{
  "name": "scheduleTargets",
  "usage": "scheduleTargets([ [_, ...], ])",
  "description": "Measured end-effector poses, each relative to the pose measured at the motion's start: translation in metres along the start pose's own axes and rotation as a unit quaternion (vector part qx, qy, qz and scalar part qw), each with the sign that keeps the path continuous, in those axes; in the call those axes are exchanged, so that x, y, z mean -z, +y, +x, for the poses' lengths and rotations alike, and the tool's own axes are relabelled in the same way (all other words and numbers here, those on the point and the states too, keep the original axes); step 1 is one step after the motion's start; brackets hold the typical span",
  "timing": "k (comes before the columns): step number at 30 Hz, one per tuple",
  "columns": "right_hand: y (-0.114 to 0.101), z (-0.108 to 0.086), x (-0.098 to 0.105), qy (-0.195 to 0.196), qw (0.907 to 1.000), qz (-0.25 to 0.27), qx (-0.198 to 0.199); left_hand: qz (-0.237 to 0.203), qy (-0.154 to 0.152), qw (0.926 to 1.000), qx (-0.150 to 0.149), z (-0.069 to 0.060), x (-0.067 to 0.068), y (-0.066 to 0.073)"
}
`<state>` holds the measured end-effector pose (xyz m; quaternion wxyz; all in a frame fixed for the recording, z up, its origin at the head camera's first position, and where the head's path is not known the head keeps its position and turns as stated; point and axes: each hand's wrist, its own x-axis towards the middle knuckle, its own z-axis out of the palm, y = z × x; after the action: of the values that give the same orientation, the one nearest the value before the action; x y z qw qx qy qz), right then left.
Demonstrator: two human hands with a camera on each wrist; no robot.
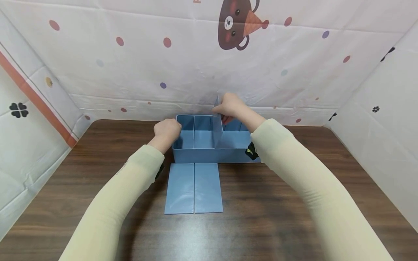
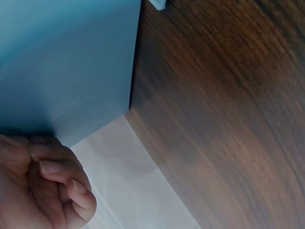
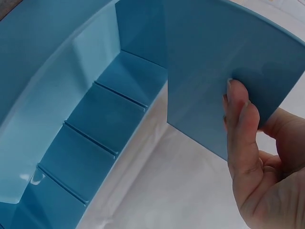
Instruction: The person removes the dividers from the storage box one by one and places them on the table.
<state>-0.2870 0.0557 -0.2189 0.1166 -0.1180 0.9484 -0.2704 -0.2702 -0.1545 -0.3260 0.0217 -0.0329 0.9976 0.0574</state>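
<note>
Two flat panels [image 1: 179, 190] lie near one box [image 1: 202, 156]; the right hand [image 1: 232, 106] pinches one upright panel [image 3: 205, 71]; the left hand [image 1: 167, 131], partly hidden, apparently grips the box's end.

A brown wood-grain table [image 1: 267, 206] is bordered by white sheets [image 1: 196, 69], on which are printed a sideways brown bear [image 1: 233, 27] with an orange hat [image 1: 253, 24], scattered coloured dots [image 1: 167, 42], a reddish stripe [image 1: 36, 99] and, at the sides, black clovers [image 1: 19, 110].

Box [image 1: 202, 156] on table [image 1: 254, 221]; two panels [image 1: 179, 190] side by side before it.
</note>
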Motion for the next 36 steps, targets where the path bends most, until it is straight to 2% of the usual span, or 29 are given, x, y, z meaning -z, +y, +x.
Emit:
scheduleTargets([
  [9, 0.026, -0.023, 0.012, 0.006, 0.999, 0.031, 0.031, -0.004, 0.001, 1.0, -0.005, 0.002, -0.002, -0.001],
  [17, 0.045, -0.046, 0.016, 0.003, 0.9976, 0.069, 0.012, -0.001, -0.001, 1.0, -0.006, 0.0, 0.0, -0.001],
  [22, 0.052, -0.063, 0.014, -0.004, 0.9958, 0.091, -0.009, 0.002, -0.002, 1.0, -0.009, -0.001, 0.001, -0.002],
  [36, 0.088, -0.109, -0.009, -0.054, 0.982, 0.181, -0.007, -0.011, -0.002, 0.9999, -0.007, -0.001, 0.001, -0.002],
])
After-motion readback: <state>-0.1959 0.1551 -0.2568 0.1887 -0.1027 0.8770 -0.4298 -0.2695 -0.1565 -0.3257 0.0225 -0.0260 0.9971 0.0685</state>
